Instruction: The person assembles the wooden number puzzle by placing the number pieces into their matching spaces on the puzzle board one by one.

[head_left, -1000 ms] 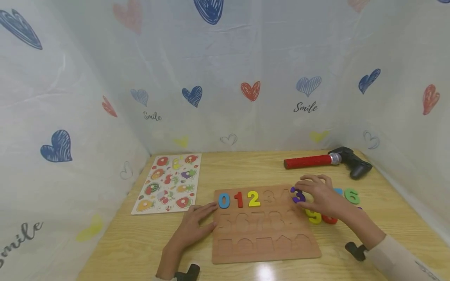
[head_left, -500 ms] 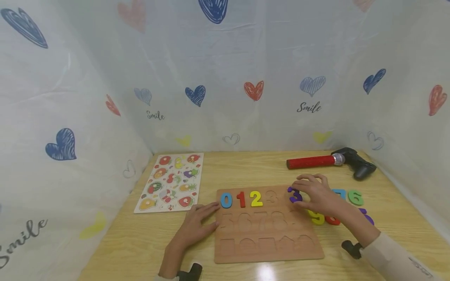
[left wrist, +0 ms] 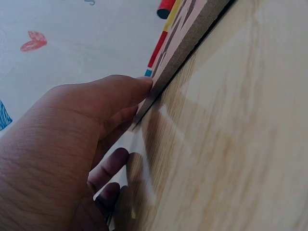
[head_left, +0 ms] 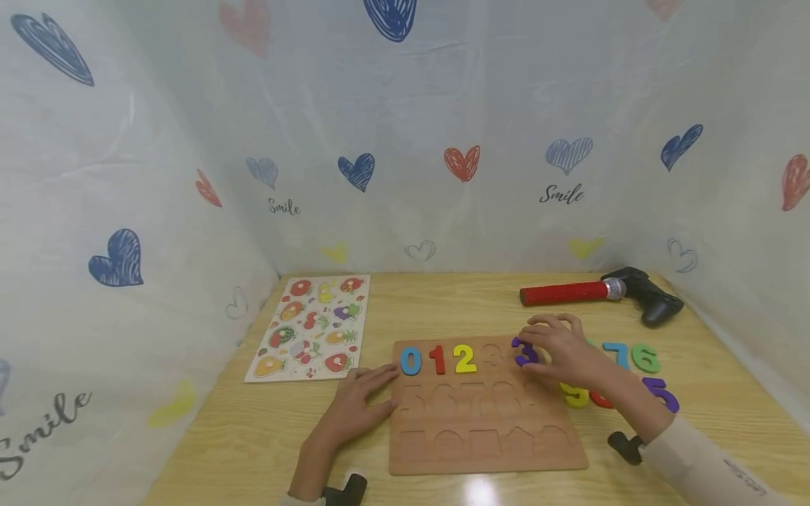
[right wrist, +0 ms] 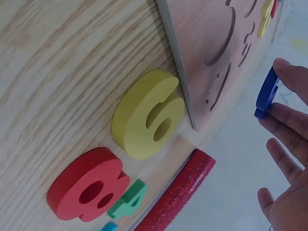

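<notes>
Number board: 0, 1 and 2 in place; 3 in hand, not yet seated.
On the board (head_left: 455, 416), 0 (head_left: 405, 362), 1 (head_left: 438, 360) and 2 (head_left: 465, 361) occupy the top row, ten to eleven o'clock. The right hand (head_left: 563, 351) pinches 3 (right wrist: 266, 94) between thumb and fingers at one o'clock, apparently clear of the surface; its recess, at twelve, stands vacant. Outstanding: 4 (right wrist: 126, 201), 5 (head_left: 661, 395), 6 (head_left: 646, 358), 7 (head_left: 616, 353), 8 (right wrist: 72, 185) and 9 (right wrist: 132, 120), loose toward three o'clock; visible lower recesses unfilled. The left hand (head_left: 354, 407), fingers relaxed, gripping nothing, touches the edge between nine and ten.
</notes>
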Demonstrator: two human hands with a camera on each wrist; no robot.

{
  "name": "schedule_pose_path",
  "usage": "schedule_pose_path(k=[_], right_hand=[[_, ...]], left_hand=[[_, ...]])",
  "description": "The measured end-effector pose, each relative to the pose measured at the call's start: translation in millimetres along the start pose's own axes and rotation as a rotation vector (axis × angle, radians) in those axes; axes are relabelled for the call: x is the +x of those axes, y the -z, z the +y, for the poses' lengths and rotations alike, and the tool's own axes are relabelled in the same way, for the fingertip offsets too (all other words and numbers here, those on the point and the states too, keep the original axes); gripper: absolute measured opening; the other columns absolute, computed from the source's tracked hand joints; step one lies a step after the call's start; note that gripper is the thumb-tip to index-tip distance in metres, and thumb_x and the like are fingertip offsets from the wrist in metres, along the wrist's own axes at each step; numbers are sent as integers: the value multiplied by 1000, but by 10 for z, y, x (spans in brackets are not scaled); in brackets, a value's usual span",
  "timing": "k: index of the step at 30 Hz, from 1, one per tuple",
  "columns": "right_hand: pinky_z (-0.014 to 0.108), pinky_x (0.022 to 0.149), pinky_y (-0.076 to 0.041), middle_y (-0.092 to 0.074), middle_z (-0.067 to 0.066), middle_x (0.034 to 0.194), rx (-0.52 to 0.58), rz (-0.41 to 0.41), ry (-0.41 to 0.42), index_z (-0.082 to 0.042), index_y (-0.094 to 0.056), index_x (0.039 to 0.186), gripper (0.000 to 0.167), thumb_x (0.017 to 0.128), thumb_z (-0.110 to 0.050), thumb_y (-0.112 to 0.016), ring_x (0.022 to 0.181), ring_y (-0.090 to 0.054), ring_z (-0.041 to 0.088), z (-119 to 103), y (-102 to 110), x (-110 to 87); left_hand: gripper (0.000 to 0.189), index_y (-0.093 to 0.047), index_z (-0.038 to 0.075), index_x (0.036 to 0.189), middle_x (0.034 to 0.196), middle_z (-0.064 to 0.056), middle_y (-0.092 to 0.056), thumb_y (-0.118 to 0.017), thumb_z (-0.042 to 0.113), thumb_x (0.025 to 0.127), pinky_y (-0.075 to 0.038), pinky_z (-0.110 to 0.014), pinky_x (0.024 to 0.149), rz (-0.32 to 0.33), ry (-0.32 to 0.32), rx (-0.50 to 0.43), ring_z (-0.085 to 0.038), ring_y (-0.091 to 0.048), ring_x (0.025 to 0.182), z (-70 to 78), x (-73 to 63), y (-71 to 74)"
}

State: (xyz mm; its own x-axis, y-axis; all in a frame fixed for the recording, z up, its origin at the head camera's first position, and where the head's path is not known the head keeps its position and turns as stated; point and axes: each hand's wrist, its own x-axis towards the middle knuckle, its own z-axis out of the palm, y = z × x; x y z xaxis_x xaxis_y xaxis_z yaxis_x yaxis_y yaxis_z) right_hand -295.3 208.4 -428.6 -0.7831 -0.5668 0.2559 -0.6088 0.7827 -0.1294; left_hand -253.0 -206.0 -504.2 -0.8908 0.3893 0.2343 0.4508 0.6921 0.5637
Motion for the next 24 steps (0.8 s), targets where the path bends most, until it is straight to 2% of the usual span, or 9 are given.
schedule_pose_path(k=[9, 18, 24], right_hand=[[65, 96, -24, -70, 4, 113, -4, 6, 21, -10, -73, 115, 43, 79, -30, -86, 120, -50, 35, -77, -20, 78], [64, 100, -21, -71, 4, 115, 10, -34, -6, -10, -73, 116, 43, 80, -31, -85, 123, -48, 34, -132, -88, 162], [65, 99, -23, -71, 3, 113, -7, -50, 11, -12, -73, 114, 41, 80, -32, -84, 122, -49, 34, -148, -118, 232]], left_hand=[[50, -62, 23, 139, 148, 11, -51, -70, 40, 92, -38, -49, 94, 10, -4, 0, -16, -43, 116, 5, -5, -6], [50, -62, 24, 139, 149, 11, -51, -69, 40, 92, -38, -48, 95, 3, 1, 4, -15, -42, 115, -18, -1, -24], [51, -62, 24, 139, 149, 11, -51, -70, 38, 91, -38, -48, 95, 6, -3, 3, -16, -43, 116, -17, 3, -10]])
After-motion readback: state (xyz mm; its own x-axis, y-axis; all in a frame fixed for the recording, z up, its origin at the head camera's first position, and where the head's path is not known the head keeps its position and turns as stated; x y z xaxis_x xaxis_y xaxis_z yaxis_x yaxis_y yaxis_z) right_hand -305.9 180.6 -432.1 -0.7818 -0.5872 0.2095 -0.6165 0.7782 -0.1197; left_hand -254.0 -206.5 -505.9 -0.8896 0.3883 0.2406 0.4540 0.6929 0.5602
